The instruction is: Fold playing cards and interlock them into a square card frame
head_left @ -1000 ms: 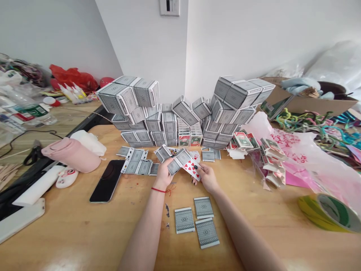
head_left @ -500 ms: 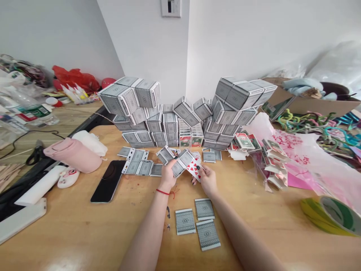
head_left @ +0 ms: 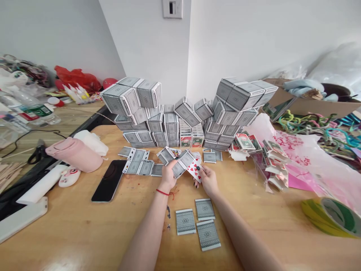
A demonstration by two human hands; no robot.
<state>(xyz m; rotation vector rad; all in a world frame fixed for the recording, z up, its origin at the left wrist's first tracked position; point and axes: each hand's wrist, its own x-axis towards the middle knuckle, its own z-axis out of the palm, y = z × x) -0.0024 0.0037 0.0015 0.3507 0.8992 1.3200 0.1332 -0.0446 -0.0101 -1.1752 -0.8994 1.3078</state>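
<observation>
Grey-backed playing cards (head_left: 183,162) are gripped in my left hand (head_left: 168,177), its thumb lying over them. Between the thumb and fingers of my right hand (head_left: 209,180) is a playing card with red hearts (head_left: 194,171), its far end against the left hand's cards. Both hands are above the table's middle. Three folded grey-backed cards (head_left: 185,221) lie between my forearms. Further loose cards (head_left: 138,162) spread left of my left hand, and a few more (head_left: 209,156) lie beyond my right hand.
Behind the hands stands a structure of folded-card blocks (head_left: 172,126). A black phone (head_left: 108,181) and a pink bottle (head_left: 75,154) lie at left. At right are opened card boxes (head_left: 275,165), a pink-printed plastic bag (head_left: 299,150) and a yellow-green tape roll (head_left: 324,216).
The camera view has shifted very slightly. Both hands keep nearly the same pose, with the same cards in them.
</observation>
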